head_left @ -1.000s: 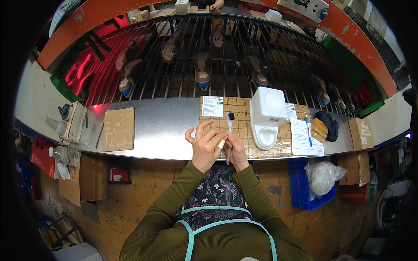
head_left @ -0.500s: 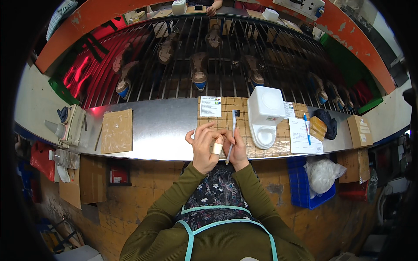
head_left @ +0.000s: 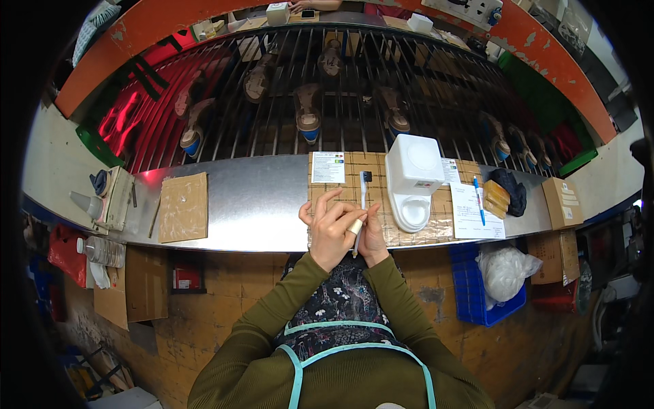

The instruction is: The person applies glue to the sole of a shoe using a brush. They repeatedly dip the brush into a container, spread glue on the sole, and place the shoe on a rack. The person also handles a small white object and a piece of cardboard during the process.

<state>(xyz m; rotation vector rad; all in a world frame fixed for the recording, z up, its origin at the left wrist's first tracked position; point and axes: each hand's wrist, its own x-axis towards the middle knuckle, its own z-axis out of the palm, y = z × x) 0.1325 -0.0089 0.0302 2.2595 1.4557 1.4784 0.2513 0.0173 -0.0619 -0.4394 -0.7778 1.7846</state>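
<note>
At a steel counter (head_left: 255,198), a worker in olive sleeves and a floral apron (head_left: 334,296) works with both bare hands close together at the near edge. The right hand (head_left: 373,238) is curled around the slim handle of a white brush (head_left: 363,196), which runs up between the hands, its black bristled head just beyond the grip and its tail end just below. The left hand (head_left: 330,236) is partly spread, its fingertips meeting those of the right in front of the handle; whether it has hold of anything cannot be told. A cream tube-shaped piece (head_left: 355,225) shows at its fingers, worn or pinched, it is unclear which.

Beneath and beyond the grip lies a brown patterned mat (head_left: 441,213). Just right of the hands stands a white dispenser-like container (head_left: 415,167) with a round dish at its foot; farther right are a sheet of paper (head_left: 466,219) under a blue pen (head_left: 478,194), and yellow blocks (head_left: 496,200) beside a dark cloth (head_left: 516,198). Well left of the grip rests a cardboard square (head_left: 183,208). Beyond, shoe pieces (head_left: 308,112) sit across a rack of metal bars (head_left: 276,140).
</note>
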